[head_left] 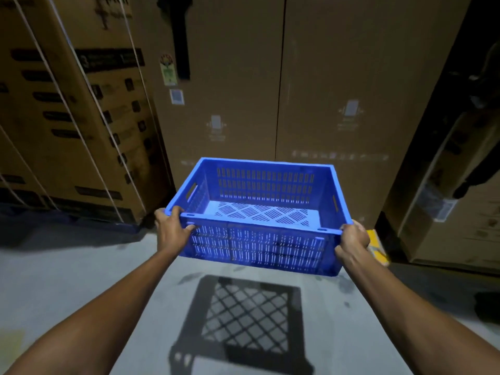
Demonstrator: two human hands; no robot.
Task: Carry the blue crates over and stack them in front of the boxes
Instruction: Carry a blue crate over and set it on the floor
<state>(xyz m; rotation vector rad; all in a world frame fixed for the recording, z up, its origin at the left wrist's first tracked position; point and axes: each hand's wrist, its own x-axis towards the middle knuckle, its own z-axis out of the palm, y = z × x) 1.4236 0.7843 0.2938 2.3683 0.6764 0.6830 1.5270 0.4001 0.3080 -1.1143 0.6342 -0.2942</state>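
strapped cardboard boxes stand at the left. the left hand grips the near left corner of the blue crate, fingers curled over its rim. the crate hangs above the grey floor, its shadow beneath, before tall boxes. the right hand clasps the near right corner.

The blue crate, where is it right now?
In the head view the blue crate is at centre, held above the floor by the left hand and right hand at its near corners, just short of the tall cardboard boxes.
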